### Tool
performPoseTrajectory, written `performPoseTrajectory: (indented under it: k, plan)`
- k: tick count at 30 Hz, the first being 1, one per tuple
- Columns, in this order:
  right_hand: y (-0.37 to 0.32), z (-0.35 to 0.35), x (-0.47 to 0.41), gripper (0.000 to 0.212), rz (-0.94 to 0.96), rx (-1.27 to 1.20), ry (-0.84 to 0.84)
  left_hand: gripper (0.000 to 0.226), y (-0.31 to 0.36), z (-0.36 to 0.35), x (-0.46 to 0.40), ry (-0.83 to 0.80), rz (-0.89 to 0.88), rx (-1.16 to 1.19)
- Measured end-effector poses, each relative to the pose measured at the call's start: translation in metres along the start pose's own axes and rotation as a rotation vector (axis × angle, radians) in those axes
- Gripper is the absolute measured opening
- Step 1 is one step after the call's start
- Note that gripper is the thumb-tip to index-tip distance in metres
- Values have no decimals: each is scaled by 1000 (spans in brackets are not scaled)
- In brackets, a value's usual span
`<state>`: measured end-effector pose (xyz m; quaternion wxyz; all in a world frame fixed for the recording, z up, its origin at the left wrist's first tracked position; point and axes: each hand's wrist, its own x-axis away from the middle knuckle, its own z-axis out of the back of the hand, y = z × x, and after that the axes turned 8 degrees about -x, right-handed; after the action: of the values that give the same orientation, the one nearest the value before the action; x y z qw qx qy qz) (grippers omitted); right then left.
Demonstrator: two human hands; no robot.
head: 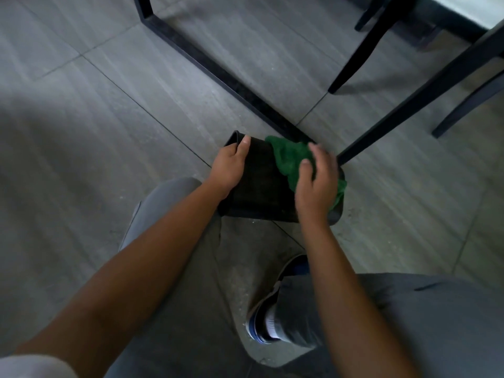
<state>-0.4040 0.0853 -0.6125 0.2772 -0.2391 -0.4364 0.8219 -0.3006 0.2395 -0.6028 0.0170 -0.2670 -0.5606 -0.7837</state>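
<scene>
While the left grip (pixel 229 167) clasps the rim of a black bin (pixel 259 186) tipped on the floor (pixel 109 105) at 12 o'clock, the right grip (pixel 316 186) presses a green cloth (pixel 286 159) flat-fingered; steady, overlapping strokes should serve best

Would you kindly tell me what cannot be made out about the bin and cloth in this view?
- Inside of the bin: the head view shows only its outer wall.
- The cloth: partly hidden under the right hand.
- The right hand's grip: blurred, so pinching or merely pressing the cloth is unclear.
- The bin's right end: covered by cloth and hand.
- The chair legs: cut off by the top edge.
</scene>
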Motion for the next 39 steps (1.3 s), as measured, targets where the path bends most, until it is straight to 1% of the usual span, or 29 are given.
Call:
performPoseTrajectory:
  k: [1, 3, 6, 8, 10, 12, 13, 14, 15, 17, 18, 19, 20, 23, 24, 25, 26, 27, 28, 29, 30, 31, 32, 33, 35, 36, 37, 38, 39]
  plan:
    - [7, 5, -5, 50, -2, 81, 49, 55, 1, 0, 1, -2, 0, 2]
    - [26, 10, -5, 57, -24, 241, 8, 51, 4, -1, 4, -21, -9, -9]
    - [35, -3, 16, 65, -57, 330, -15, 47, 5, -6, 11, -41, -43, -43]
    - [13, -30, 40, 65, 8, 338, -22, 54, 5, -8, 13, -36, -72, -43]
    - [-13, -51, 65, 61, 136, 319, -72, 57, 5, -11, 15, -43, -83, -3]
    - [-15, -57, 63, 58, 209, 335, -92, 49, 7, -12, 18, -11, -76, 24]
    - [-5, -51, 49, 57, 187, 353, -66, 44, 7, -12, 18, 13, -73, 21]
    - [10, -41, 34, 57, 102, 382, -12, 41, 6, -9, 17, 36, -78, 5]
    - [29, -28, 19, 57, -46, 398, 47, 39, 5, -6, 17, 49, -84, -14]
    - [62, 3, -5, 64, -376, 315, 158, 39, 7, -3, 21, 36, -81, -34]
    - [67, 8, -6, 67, -467, 261, 181, 41, 7, -3, 22, 29, -69, -26]
    - [60, 4, 2, 67, -476, 240, 179, 42, 9, -2, 23, 29, -54, -10]
    - [45, -8, 16, 66, -405, 237, 161, 42, 11, -1, 21, 34, -32, 14]
    - [-3, -50, 56, 55, -40, 241, 4, 42, 15, -4, 13, 69, 16, 81]
    - [-8, -55, 58, 53, 39, 253, -32, 42, 15, -5, 11, 74, 20, 76]
    - [-2, -52, 50, 53, 70, 271, -30, 40, 15, -4, 11, 72, 24, 68]
    - [11, -42, 38, 55, 36, 290, 13, 39, 14, -3, 13, 76, 26, 71]
    - [30, -30, 23, 58, -57, 302, 69, 38, 14, -3, 16, 84, 22, 75]
    - [48, -17, 9, 61, -197, 279, 128, 40, 14, -2, 18, 89, 18, 65]
    - [62, -5, 1, 64, -337, 205, 184, 41, 14, -1, 19, 87, 18, 52]
    - [65, -1, 1, 66, -428, 128, 222, 41, 14, -1, 18, 85, 26, 52]
    - [55, -6, 9, 66, -443, 87, 230, 40, 14, 0, 17, 84, 40, 63]
    - [37, -20, 22, 64, -386, 106, 208, 40, 15, 2, 16, 91, 51, 86]
    - [16, -38, 39, 60, -295, 143, 138, 42, 13, 2, 11, 109, 65, 108]
    - [-22, -67, 72, 53, -45, 220, -34, 43, 10, 2, 2, 137, 69, 120]
    - [-30, -74, 82, 51, 49, 242, -90, 43, 9, 3, 0, 132, 64, 107]
    - [-28, -74, 79, 50, 106, 261, -106, 41, 10, 3, 2, 117, 52, 90]
    - [-17, -68, 63, 51, 101, 272, -71, 39, 10, 2, 4, 103, 44, 86]
    - [-1, -58, 43, 55, 44, 284, -8, 37, 10, 2, 5, 87, 38, 87]
